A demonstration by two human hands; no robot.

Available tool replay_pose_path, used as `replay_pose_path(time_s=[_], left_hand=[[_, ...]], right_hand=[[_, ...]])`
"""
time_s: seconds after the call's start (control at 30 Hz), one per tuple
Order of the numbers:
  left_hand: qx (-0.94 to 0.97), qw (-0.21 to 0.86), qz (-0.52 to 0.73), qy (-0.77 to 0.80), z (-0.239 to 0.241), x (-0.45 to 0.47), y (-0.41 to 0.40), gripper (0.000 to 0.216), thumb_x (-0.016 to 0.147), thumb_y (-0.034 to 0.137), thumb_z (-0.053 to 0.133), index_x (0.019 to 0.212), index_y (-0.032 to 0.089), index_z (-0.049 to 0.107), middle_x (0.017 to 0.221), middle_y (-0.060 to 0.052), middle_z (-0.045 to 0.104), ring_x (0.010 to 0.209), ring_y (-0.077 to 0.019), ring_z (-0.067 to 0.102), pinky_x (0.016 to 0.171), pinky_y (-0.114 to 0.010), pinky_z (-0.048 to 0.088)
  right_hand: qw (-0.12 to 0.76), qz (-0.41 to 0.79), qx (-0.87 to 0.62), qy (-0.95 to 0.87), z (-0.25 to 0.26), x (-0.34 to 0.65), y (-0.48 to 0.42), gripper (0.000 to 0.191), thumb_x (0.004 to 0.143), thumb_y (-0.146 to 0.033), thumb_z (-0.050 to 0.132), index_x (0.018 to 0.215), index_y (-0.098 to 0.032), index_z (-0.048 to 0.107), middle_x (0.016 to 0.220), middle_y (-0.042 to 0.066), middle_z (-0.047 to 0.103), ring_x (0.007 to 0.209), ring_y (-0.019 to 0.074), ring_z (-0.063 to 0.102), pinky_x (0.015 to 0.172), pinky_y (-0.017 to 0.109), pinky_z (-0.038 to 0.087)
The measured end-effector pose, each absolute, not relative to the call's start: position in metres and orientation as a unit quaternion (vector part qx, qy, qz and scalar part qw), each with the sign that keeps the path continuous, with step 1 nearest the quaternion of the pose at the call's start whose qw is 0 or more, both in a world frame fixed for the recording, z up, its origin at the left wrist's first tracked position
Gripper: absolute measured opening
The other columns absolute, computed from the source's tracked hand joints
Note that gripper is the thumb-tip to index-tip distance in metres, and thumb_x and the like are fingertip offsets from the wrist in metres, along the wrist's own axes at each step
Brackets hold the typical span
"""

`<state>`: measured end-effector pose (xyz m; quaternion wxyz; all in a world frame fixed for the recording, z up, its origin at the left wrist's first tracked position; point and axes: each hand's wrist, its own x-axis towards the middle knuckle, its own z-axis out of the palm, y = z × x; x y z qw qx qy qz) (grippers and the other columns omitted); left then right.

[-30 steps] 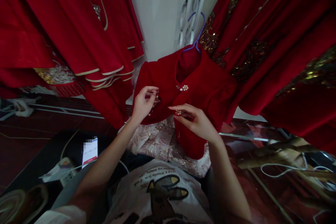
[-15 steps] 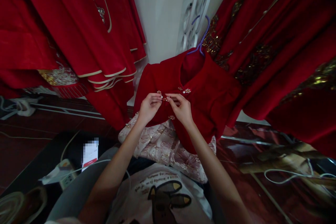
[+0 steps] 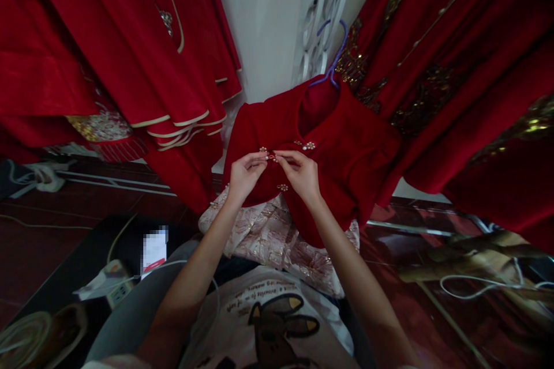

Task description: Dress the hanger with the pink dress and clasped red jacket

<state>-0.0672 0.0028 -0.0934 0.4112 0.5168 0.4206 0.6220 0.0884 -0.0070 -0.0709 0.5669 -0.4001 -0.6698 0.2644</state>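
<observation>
A small red velvet jacket hangs in front of me on a purple hanger. Pearl clasps run down its front: one near the collar, one lower down. My left hand and my right hand meet at the middle clasp, each pinching one side of it with thumb and fingertips. Below the jacket hangs a pale pink and gold embroidered skirt.
Long red gowns with cream trim hang on the left, red gowns with gold embroidery on the right. A white wall lies behind. A power strip with cables and a tag lies at lower left; white cable lies at right.
My hands came together at the middle clasp; the right hand rose from the jacket's lower front. Over the last half second they have stayed pinched there.
</observation>
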Motion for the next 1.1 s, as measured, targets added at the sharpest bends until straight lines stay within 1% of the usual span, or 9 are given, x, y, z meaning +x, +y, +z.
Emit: replay_pose_path(time_s=[0.17,0.33,0.53,0.7,0.83,0.93,1.03,1.1], left_hand=[[0.513,0.42,0.621,0.419,-0.092,-0.066,0.001,0.03,0.068,0.021,0.074,0.097,0.013,0.073,0.097,-0.008,0.076,0.089,-0.0173,0.072,0.096,-0.037,0.055],[0.523,0.4,0.621,0.425,-0.088,-0.064,-0.002,0.031,0.066,0.029,0.081,0.091,0.013,0.074,0.095,-0.009,0.077,0.084,-0.0181,0.072,0.089,-0.036,0.058],[0.521,0.428,0.605,0.424,-0.089,-0.07,0.006,0.031,0.065,0.029,0.081,0.091,0.012,0.076,0.093,-0.009,0.077,0.085,-0.0187,0.073,0.093,-0.039,0.057],[0.552,0.424,0.586,0.415,-0.089,-0.077,0.013,0.033,0.061,0.032,0.083,0.086,0.012,0.077,0.085,-0.008,0.077,0.077,-0.0181,0.072,0.086,-0.036,0.058],[0.584,0.414,0.568,0.406,-0.092,-0.082,0.016,0.031,0.064,0.034,0.082,0.086,0.014,0.076,0.086,-0.008,0.077,0.076,-0.0167,0.071,0.082,-0.033,0.058],[0.578,0.433,0.567,0.396,-0.096,-0.081,0.019,0.031,0.066,0.036,0.081,0.088,0.014,0.075,0.086,-0.007,0.076,0.075,-0.0156,0.07,0.082,-0.032,0.057],[0.565,0.425,0.586,0.396,-0.099,-0.074,0.02,0.03,0.067,0.035,0.08,0.087,0.015,0.069,0.086,-0.005,0.074,0.078,-0.0145,0.069,0.082,-0.03,0.056],[0.534,0.408,0.613,0.415,-0.1,-0.068,0.018,0.03,0.072,0.033,0.077,0.092,0.017,0.062,0.083,-0.003,0.072,0.073,-0.0123,0.067,0.073,-0.026,0.056]], right_hand=[[0.553,0.247,-0.401,-0.687,-0.068,0.086,-0.01,0.021,0.09,-0.025,0.059,0.101,-0.022,0.076,0.102,0.004,0.073,0.092,0.0158,0.07,0.075,0.025,0.061],[0.559,0.242,-0.415,-0.676,-0.07,0.082,-0.011,0.021,0.09,-0.028,0.059,0.1,-0.023,0.076,0.101,0.004,0.073,0.09,0.0156,0.07,0.078,0.026,0.061],[0.577,0.234,-0.413,-0.665,-0.073,0.077,-0.008,0.02,0.088,-0.029,0.061,0.099,-0.02,0.076,0.099,0.004,0.073,0.087,0.015,0.07,0.078,0.026,0.061],[0.563,0.221,-0.422,-0.675,-0.072,0.079,-0.004,0.021,0.089,-0.031,0.059,0.098,-0.02,0.074,0.1,0.004,0.073,0.085,0.0146,0.07,0.077,0.025,0.06],[0.539,0.225,-0.442,-0.681,-0.073,0.083,0.0,0.018,0.087,-0.032,0.062,0.097,-0.019,0.066,0.092,0.004,0.072,0.078,0.0138,0.069,0.068,0.024,0.059],[0.536,0.215,-0.471,-0.667,-0.075,0.083,0.004,0.023,0.083,-0.034,0.065,0.099,-0.02,0.056,0.084,0.002,0.068,0.073,0.0134,0.068,0.064,0.023,0.057],[0.529,0.204,-0.486,-0.665,-0.079,0.08,0.005,0.028,0.082,-0.033,0.065,0.102,-0.021,0.051,0.08,0.001,0.065,0.069,0.013,0.066,0.063,0.024,0.055],[0.518,0.212,-0.485,-0.672,-0.084,0.08,0.002,0.033,0.081,-0.033,0.067,0.106,-0.021,0.049,0.08,0.001,0.065,0.069,0.0137,0.066,0.062,0.024,0.056]])
